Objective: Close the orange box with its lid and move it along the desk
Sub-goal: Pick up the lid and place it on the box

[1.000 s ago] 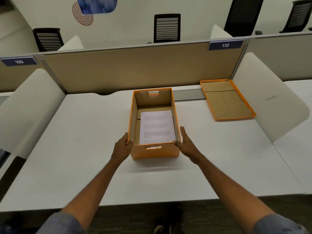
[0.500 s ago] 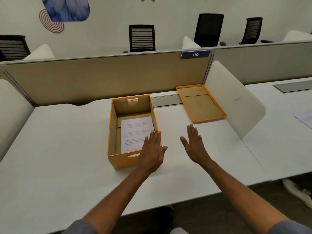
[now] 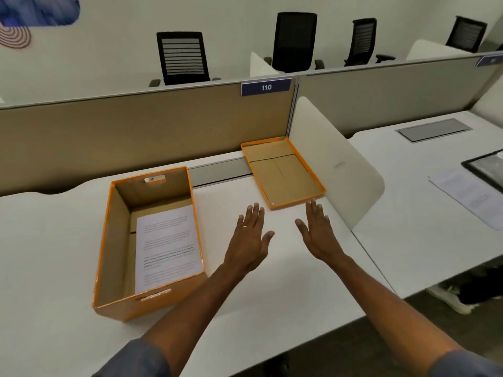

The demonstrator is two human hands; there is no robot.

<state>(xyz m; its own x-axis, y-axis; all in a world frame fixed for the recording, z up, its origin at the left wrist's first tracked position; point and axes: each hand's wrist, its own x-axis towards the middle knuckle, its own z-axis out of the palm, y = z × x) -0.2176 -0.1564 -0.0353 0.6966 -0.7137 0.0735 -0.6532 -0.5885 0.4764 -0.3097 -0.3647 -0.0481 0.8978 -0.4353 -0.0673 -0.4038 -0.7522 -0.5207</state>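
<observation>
From my head camera, my left hand [image 3: 249, 240] and right hand [image 3: 317, 232] are both spread flat and empty above the white desk [image 3: 54, 240], fingers pointing at the lid [image 3: 283, 172]. The lid lies upside down by the beige partition [image 3: 136, 131], my right fingertips just short of its near edge. The orange box [image 3: 148, 240] sits open to my left, a printed sheet [image 3: 167, 243] inside.
</observation>
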